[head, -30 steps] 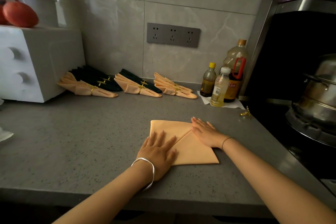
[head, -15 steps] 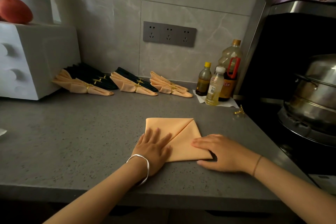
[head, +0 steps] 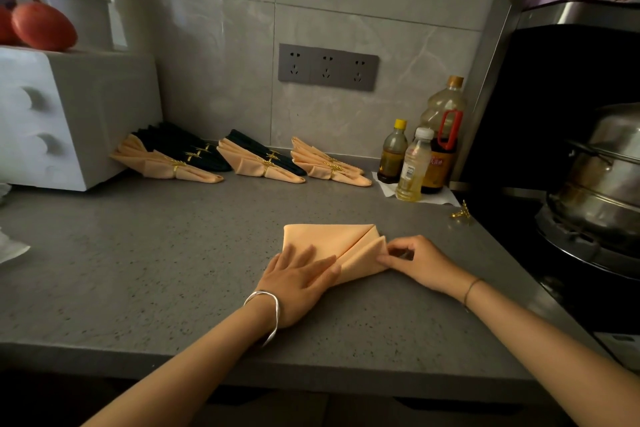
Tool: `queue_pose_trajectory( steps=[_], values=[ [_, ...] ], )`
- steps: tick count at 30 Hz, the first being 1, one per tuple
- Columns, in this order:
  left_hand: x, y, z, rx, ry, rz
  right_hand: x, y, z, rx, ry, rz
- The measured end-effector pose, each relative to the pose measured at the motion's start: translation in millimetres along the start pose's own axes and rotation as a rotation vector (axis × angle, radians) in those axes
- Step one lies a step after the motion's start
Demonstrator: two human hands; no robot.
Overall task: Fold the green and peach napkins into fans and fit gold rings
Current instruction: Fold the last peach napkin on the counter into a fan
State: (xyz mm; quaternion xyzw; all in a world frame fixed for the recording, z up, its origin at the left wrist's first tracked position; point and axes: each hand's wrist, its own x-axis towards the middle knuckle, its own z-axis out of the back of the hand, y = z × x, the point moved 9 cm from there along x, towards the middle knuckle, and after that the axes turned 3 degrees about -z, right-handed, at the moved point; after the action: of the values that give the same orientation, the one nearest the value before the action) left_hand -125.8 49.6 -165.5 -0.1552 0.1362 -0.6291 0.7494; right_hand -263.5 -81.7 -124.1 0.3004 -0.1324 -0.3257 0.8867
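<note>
While the left hand [head: 300, 279] lies flat with fingers spread on the near-left part of the peach napkin [head: 329, 243], the right hand [head: 420, 262] pinches the napkin's right corner between thumb and fingertips and holds it lifted a little off the table [head: 156, 263]. This napkin sits near the middle of the table, folded to a pointed shape with a diagonal crease. Bare grey surface stretches wide to its left and toward the front edge; on the right the table ends close by at a dark stove [head: 571, 253] carrying a steel pot [head: 602, 177].

Along the back wall lie three bundles of finished fans [head: 263, 163], peach and dark green layered together, each bound with gold rings; the exact fan count inside each bundle is hard to tell. One loose gold ring [head: 461, 212] rests near the table's right edge, well apart from the napkin. Three bottles [head: 414, 166] stand together on a white paper in the back-right corner. A white appliance [head: 52, 121] fills the back-left corner.
</note>
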Motion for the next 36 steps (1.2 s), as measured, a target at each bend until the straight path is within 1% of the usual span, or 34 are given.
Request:
queue_pose_trajectory(
  steps=[2,8,12,14,17,19,21,23,27,29,32,36],
  values=[
    [-1,0,0,0.022,0.009,-0.001,5,-4,0,0.038,-0.027,-0.024],
    [2,0,0,0.022,0.007,0.006,14,-8,-2,0.049,-0.054,-0.079],
    [5,2,0,0.001,0.063,0.002,19,-5,-6,-0.005,-0.028,-0.103],
    [12,3,5,-0.006,0.064,0.004,22,-3,-6,-0.022,-0.013,-0.11],
    [30,9,25,0.007,-0.025,0.042,25,-2,-5,-0.029,0.012,-0.129],
    [45,14,37,0.012,-0.025,0.079,26,0,-5,-0.046,0.023,-0.143],
    [57,19,43,0.007,0.01,0.13,27,1,-7,-0.057,0.029,-0.152],
    [64,26,49,0.055,-0.001,0.163,28,2,-7,-0.057,0.021,-0.155],
    [55,33,65,0.215,-0.115,0.191,29,2,-6,-0.068,0.01,-0.155],
    [47,32,68,0.245,-0.114,0.21,30,2,-4,-0.104,-0.006,-0.163],
    [33,21,62,0.225,-0.083,0.219,32,-1,0,-0.186,-0.046,-0.189],
    [15,3,54,0.264,-0.057,0.223,33,-9,1,-0.206,-0.062,-0.27]
  ],
)
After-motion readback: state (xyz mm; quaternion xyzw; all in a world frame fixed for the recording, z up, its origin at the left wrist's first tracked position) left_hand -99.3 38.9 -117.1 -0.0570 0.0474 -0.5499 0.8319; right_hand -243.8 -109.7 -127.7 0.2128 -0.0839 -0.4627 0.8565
